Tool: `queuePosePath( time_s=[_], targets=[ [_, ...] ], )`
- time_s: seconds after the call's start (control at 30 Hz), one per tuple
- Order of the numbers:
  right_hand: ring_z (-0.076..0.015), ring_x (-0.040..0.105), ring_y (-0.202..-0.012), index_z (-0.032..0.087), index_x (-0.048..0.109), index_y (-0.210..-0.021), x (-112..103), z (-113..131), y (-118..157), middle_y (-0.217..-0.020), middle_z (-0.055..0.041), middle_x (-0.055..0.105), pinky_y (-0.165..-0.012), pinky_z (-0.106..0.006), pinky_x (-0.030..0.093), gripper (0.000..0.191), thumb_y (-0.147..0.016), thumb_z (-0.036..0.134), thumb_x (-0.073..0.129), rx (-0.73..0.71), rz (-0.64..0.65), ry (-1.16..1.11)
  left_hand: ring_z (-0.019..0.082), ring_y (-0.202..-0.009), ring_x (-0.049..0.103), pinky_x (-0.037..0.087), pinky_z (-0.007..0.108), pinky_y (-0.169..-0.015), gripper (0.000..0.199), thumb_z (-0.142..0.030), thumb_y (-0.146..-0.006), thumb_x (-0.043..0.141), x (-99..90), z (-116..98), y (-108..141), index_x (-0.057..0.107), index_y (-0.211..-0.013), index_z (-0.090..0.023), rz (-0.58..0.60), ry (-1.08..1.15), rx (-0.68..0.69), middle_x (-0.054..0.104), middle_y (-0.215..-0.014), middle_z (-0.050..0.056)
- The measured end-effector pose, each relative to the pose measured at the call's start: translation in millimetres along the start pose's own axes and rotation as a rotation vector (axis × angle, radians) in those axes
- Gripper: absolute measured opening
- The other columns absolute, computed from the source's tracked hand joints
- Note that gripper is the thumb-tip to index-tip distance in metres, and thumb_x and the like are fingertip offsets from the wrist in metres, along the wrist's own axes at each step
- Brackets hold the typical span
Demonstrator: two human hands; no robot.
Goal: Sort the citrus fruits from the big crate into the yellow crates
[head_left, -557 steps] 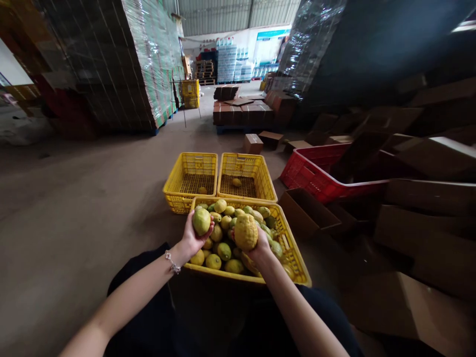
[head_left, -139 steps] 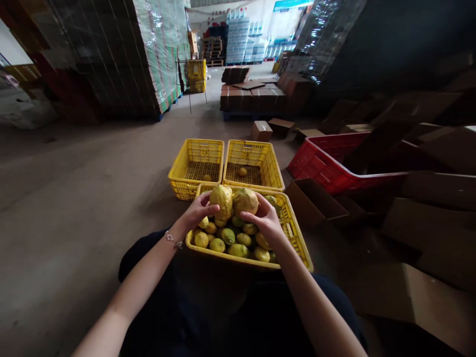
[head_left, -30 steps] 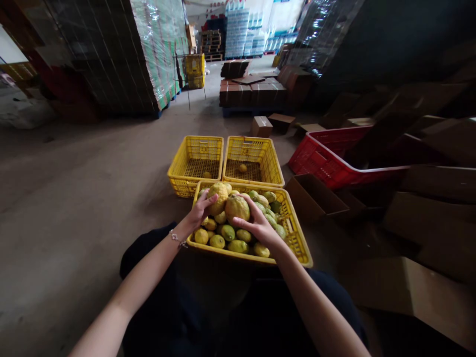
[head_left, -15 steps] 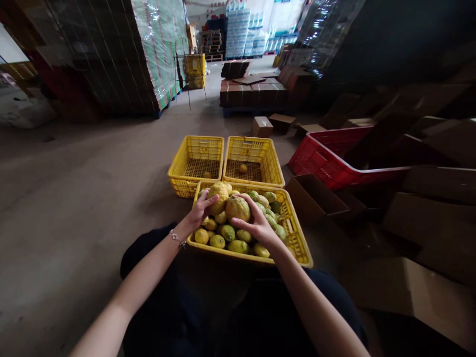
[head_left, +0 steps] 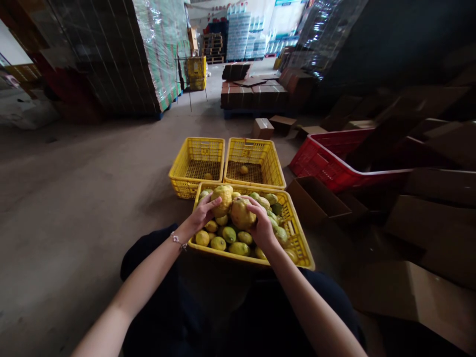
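Note:
My left hand grips a large, bumpy yellow citrus fruit from its left side. Right beside it, a second large yellow-green citrus fruit is in my right hand, whose fingers curl over its top and right side. Both fruits are held over a yellow plastic crate in front of my knees. Smaller yellow and green lemon-like fruits fill much of that crate. My palms and the undersides of the two big fruits are hidden.
Behind the near crate stand two yellow crates, a left one and a right one, each with a single fruit on its floor. To the right are an open cardboard box, a red crate and loose cartons. Wrapped pallets rise farther back.
My right hand has turned its fruit and shifted its grip, with the fingers now more over the top. Both held fruits sit slightly lower and farther right in view.

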State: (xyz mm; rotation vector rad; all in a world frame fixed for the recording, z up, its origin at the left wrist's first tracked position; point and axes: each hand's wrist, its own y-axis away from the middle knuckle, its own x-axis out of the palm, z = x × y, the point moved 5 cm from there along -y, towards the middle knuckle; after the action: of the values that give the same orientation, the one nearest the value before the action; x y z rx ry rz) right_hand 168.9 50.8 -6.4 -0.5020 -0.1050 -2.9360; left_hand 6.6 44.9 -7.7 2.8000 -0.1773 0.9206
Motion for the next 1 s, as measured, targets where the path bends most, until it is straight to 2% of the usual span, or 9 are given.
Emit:
queuePosePath(
  time_s=[0.17,0.23,0.33,0.43,0.5,0.67,0.8,0.87,1.0],
  targets=[
    [-0.0231,0.072,-0.088,0.023,0.074,-0.086,6,-9,-1,-0.088,-0.0001,0.078,-0.074,-0.031,0.059,0.030,-0.064,0.043,0.080,0.110,-0.160,-0.273,0.022,-0.084,0.075,0.063,0.034,-0.085,0.043,-0.033,-0.067,0.094,-5.4,1,-3,0.070,-0.098,-0.016,-0.151,0.106,-0.005,0.075,-0.088,0.003],
    [-0.0193,0.071,-0.073,0.022,0.073,-0.085,11,-13,-2,-0.081,0.0009,0.076,-0.063,-0.028,0.057,0.028,-0.066,0.040,0.082,0.141,-0.173,-0.354,0.019,-0.071,0.073,0.063,0.032,-0.074,0.034,-0.039,-0.077,0.086,-7.9,2,-4,0.068,-0.093,-0.015,-0.225,0.164,-0.059,0.073,-0.078,0.002],
    [-0.0192,0.070,-0.063,0.021,0.070,-0.085,16,-19,-5,-0.074,0.0007,0.075,-0.053,-0.028,0.057,0.019,-0.074,0.035,0.078,0.221,-0.154,-0.467,0.016,-0.064,0.070,0.060,0.026,-0.063,0.031,-0.043,-0.095,0.065,-5.4,1,-3,0.069,-0.089,-0.013,-0.250,0.241,-0.108,0.073,-0.074,0.006],
    [-0.0221,0.075,-0.067,0.022,0.067,-0.086,18,-22,-7,-0.073,0.0005,0.076,-0.060,-0.033,0.064,0.011,-0.079,0.030,0.072,0.300,-0.214,-0.607,0.015,-0.061,0.069,0.058,0.024,-0.059,0.043,-0.040,-0.105,0.044,0.0,-2,-2,0.071,-0.091,-0.010,-0.225,0.283,-0.122,0.075,-0.077,0.009],
    [-0.0234,0.076,-0.071,0.022,0.067,-0.089,20,-23,-9,-0.072,-0.0010,0.076,-0.065,-0.035,0.066,0.011,-0.084,0.031,0.069,0.356,-0.248,-0.663,0.016,-0.060,0.070,0.058,0.026,-0.060,0.047,-0.040,-0.107,0.039,2.3,0,-1,0.072,-0.098,-0.008,-0.202,0.295,-0.156,0.076,-0.080,0.011],
    [-0.0225,0.076,-0.066,0.020,0.068,-0.093,27,-19,-11,-0.067,-0.0015,0.074,-0.065,-0.035,0.067,0.014,-0.094,0.031,0.061,0.397,-0.295,-0.667,0.024,-0.081,0.077,0.063,0.039,-0.084,0.046,-0.039,-0.106,0.040,-1.3,7,-2,0.069,-0.123,-0.007,-0.228,0.365,-0.241,0.078,-0.092,0.014],
    [-0.0191,0.071,-0.057,0.021,0.066,-0.088,21,-15,-7,-0.065,0.0000,0.072,-0.064,-0.034,0.067,0.019,-0.098,0.030,0.054,0.416,-0.386,-0.592,0.022,-0.071,0.075,0.064,0.036,-0.077,0.050,-0.047,-0.107,0.040,-3.4,6,-1,0.070,-0.112,-0.008,-0.274,0.390,-0.236,0.075,-0.081,0.011],
    [-0.0183,0.069,-0.054,0.021,0.065,-0.086,18,-14,-6,-0.064,0.0005,0.072,-0.064,-0.035,0.067,0.020,-0.098,0.031,0.053,0.438,-0.393,-0.562,0.022,-0.068,0.074,0.064,0.035,-0.072,0.046,-0.049,-0.105,0.047,-1.7,3,1,0.071,-0.106,-0.010,-0.273,0.385,-0.222,0.073,-0.075,0.009],
    [-0.0186,0.066,-0.054,0.023,0.063,-0.084,13,-18,-6,-0.065,0.0008,0.070,-0.061,-0.037,0.066,0.016,-0.095,0.029,0.054,0.503,-0.408,-0.535,0.019,-0.065,0.072,0.066,0.034,-0.073,0.026,-0.035,-0.100,0.057,1.8,-1,4,0.070,-0.103,-0.013,-0.273,0.371,-0.192,0.072,-0.073,0.006]
  ],
)
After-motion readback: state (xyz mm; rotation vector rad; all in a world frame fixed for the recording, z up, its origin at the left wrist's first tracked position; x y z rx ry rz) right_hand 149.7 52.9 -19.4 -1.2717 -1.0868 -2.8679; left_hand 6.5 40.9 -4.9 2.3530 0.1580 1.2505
